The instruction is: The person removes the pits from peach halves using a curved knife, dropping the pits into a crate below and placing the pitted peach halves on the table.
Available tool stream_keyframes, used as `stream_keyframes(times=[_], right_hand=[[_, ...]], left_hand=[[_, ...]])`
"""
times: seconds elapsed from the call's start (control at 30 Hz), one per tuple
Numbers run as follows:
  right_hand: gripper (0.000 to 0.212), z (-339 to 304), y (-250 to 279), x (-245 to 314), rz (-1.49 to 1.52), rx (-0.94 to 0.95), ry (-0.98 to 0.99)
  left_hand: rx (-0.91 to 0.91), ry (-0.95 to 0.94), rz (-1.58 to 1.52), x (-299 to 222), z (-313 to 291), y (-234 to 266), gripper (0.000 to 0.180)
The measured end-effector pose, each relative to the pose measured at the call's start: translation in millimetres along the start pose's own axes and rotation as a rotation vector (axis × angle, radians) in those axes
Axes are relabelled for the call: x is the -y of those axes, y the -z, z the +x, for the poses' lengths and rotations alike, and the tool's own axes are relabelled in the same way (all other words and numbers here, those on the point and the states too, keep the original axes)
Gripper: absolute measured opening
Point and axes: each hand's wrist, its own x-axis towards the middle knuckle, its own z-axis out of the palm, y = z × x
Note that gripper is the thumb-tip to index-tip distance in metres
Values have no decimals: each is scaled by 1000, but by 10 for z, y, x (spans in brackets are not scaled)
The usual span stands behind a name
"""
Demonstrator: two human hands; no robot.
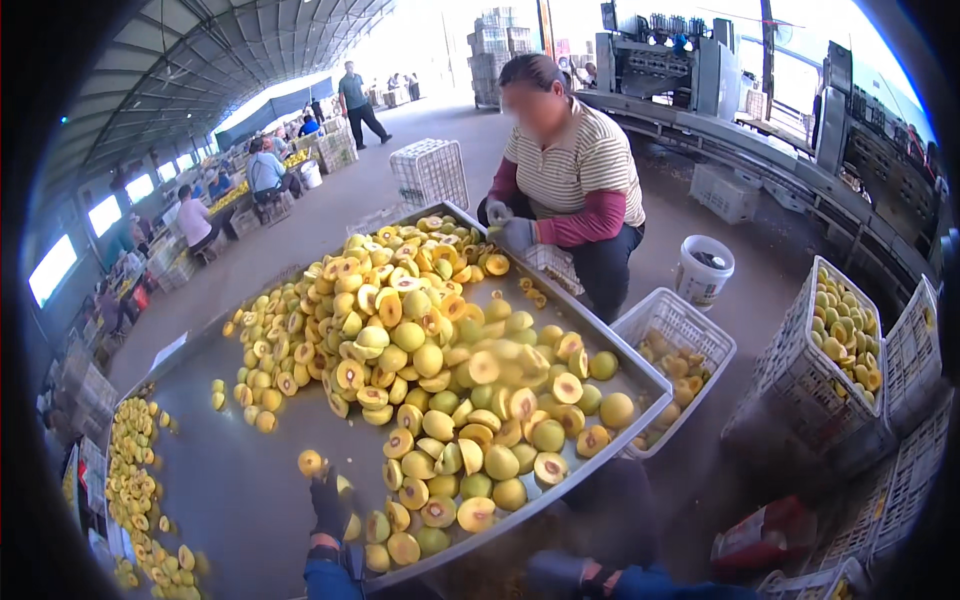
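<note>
While the person wearing the camera is leaning over the big metal sorting table (230, 480), their left hand (328, 503), in a dark glove, is reaching onto its surface with the fingers curled around a halved yellow peach (311, 462) at the near edge of the heap. Their right hand (560, 574), also dark-gloved, is hanging low beside the table's near corner, and I cannot tell whether it is open or closed, since it is blurred and partly cut off by the lower rim. A large heap of halved peaches (430, 360) is spreading across the middle of the table, cut faces mostly up, with a thinner trail of fruit (135, 480) lying along the left edge. Across the table a co-worker in a striped top (570, 170) is bending over the far end, gloved hands (508, 228) close together above the fruit. Beside the table on the right, a white plastic crate (690, 340) is holding a few peaches, a white bucket (703, 270) is standing behind it, and a taller crate (810, 370) full of whole fruit is sitting further right
</note>
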Motion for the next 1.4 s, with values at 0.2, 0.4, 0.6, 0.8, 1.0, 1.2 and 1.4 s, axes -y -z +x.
stream_keyframes(times=[0.2, 0.4, 0.6, 0.8, 1.0, 1.2, 1.4], right_hand=[[26, -118, 810, 732, 169, 41, -303], [31, 39, 1592, 1732, 82, -270, -4], [31, 141, 1711, 2379, -15, -535, 100], [31, 57, 1771, 2616, -166, -634, 128], [26, -23, 1732, 2603, -279, -495, 79], [27, -33, 1670, 2534, -204, -386, 34], [41, 40, 1569, 2258, -188, -355, 206]], left_hand=[[-100, 138, -1371, -1265, -74, 705, 42], [-183, 215, -1487, -2257, -789, 987, 60], [-194, 361, -1728, -2639, -1195, 1158, 62], [-73, 256, -1746, -2822, -1367, 1370, 59], [-67, 247, -1643, -2928, -1419, 1486, 56], [-155, 209, -1425, -2943, -1473, 1435, 50], [-259, 137, -1276, -2993, -1465, 1433, 42]])
